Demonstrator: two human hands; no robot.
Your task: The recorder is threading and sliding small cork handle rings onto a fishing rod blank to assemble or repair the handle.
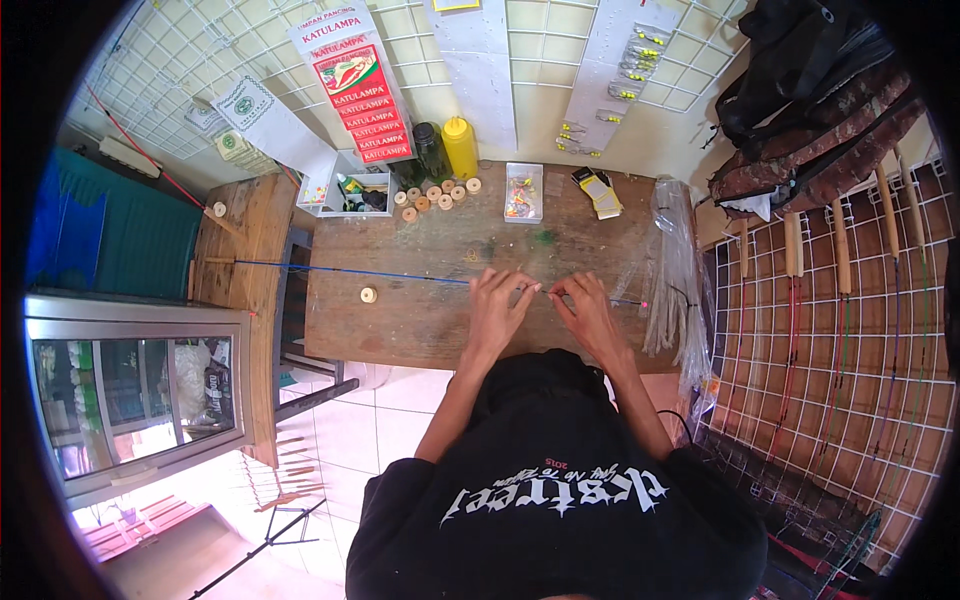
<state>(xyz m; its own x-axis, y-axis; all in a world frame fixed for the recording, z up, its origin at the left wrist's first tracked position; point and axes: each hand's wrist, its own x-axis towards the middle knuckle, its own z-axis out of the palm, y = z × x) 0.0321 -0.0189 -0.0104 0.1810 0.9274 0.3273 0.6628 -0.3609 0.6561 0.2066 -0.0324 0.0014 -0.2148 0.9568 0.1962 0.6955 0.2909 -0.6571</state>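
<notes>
A thin blue fishing rod (pixel 390 275) lies across the wooden table, its wooden handle (pixel 219 260) at the far left and its tip, with a small pink end (pixel 644 305), at the right. Over the rod's right part, my left hand (pixel 500 305) is closed, thumb and forefinger pinched at the rod. Close beside it, my right hand (pixel 588 312) also pinches at the rod, its fingertips almost meeting the left ones. Any fine thread or small part between the fingertips is too small to make out.
On the table (pixel 400 325) lies one wooden spool (pixel 368 295); several more spools (pixel 444 194) stand behind. A white box of small colourful parts (pixel 524 193), a yellow bottle (pixel 459 148) and plastic sleeves (pixel 668 270) edge it. Rods with wooden handles (pixel 841 250) hang at the right.
</notes>
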